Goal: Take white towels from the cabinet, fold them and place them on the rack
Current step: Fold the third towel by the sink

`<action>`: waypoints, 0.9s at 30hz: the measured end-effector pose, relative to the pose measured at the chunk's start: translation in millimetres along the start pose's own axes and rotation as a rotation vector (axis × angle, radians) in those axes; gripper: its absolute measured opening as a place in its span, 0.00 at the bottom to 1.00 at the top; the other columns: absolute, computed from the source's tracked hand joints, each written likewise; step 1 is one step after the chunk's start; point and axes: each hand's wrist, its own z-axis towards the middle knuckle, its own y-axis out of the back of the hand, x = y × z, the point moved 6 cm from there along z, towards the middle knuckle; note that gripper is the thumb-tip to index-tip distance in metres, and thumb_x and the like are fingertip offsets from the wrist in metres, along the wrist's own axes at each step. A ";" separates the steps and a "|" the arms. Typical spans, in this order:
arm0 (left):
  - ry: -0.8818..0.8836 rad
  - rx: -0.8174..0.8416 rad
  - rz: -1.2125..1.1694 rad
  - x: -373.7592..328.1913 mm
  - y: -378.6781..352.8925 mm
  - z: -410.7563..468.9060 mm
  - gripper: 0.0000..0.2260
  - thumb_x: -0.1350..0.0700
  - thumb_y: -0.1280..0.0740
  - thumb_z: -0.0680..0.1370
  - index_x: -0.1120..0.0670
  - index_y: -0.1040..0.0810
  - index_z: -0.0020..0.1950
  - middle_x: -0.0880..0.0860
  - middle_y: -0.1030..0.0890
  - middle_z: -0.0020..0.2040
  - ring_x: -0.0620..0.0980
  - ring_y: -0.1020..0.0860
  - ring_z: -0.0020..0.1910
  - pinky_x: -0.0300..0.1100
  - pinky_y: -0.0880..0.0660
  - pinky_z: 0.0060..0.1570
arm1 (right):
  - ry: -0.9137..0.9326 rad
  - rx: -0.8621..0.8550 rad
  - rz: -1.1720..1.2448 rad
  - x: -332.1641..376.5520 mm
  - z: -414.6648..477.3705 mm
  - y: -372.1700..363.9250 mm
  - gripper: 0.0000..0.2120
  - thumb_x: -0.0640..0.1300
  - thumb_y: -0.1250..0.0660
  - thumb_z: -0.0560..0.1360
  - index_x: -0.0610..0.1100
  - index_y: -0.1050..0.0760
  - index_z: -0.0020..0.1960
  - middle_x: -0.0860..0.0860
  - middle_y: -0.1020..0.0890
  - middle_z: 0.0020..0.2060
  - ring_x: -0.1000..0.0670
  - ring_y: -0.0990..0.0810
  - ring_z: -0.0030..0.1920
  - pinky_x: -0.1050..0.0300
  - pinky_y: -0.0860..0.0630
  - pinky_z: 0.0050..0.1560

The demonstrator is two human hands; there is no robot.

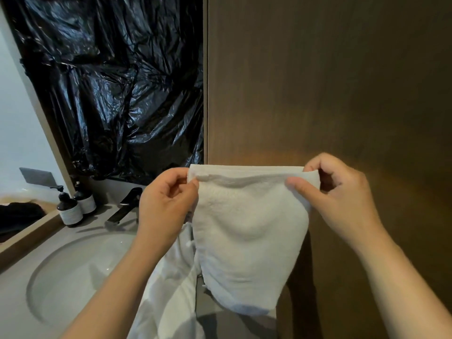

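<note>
- Head view: a white, fluffy terry towel (249,228) hangs doubled over in the air in front of a dark brown wooden cabinet door (330,81), its folded top edge stretched level between both hands.
- The left hand (166,204) pinches the towel's top left corner, thumb and fingers curled onto the cloth.
- The right hand (340,192) pinches the top right corner, thumb on the near side and fingers curled behind the edge.
- Below and left of the held towel, more white cloth (171,285) hangs down; whether it is a second towel cannot be told.
- On the left, a grey stone tabletop (14,289) holds a round grey sink basin (73,272) with a dark metal faucet (124,204) behind it.
- Two dark pump bottles with pale labels (73,206) stand beside the faucet.
- Crinkled black plastic sheeting (110,81) covers the wall above the sink.
</note>
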 end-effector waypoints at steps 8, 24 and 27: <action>-0.034 0.015 -0.041 -8.9 -0.5 1.1 0.06 0.60 0.34 0.78 0.51 0.19 0.47 0.66 0.22 0.41 0.64 0.25 0.39 0.46 0.25 0.34 | -0.111 -0.001 0.139 -5.7 -2.4 -2.7 0.14 0.62 0.35 0.69 0.60 0.27 0.52 0.65 0.22 0.47 0.60 0.22 0.49 0.68 0.23 0.38; 0.075 0.040 -0.192 2.3 -21.8 -18.0 0.04 0.57 0.31 0.77 0.50 0.17 0.47 0.58 0.18 0.39 0.49 0.24 0.33 0.40 0.25 0.33 | -0.286 0.081 0.125 -41.2 -27.8 1.1 0.13 0.61 0.33 0.69 0.51 0.23 0.42 0.59 0.20 0.36 0.59 0.23 0.36 0.66 0.31 0.31; 0.014 0.014 -0.167 -3.4 -19.5 -15.5 0.04 0.57 0.31 0.76 0.49 0.18 0.46 0.61 0.20 0.38 0.51 0.26 0.32 0.37 0.26 0.32 | -0.296 0.015 0.197 -40.8 -27.5 6.5 0.16 0.64 0.33 0.64 0.51 0.22 0.40 0.55 0.20 0.32 0.58 0.25 0.30 0.67 0.29 0.27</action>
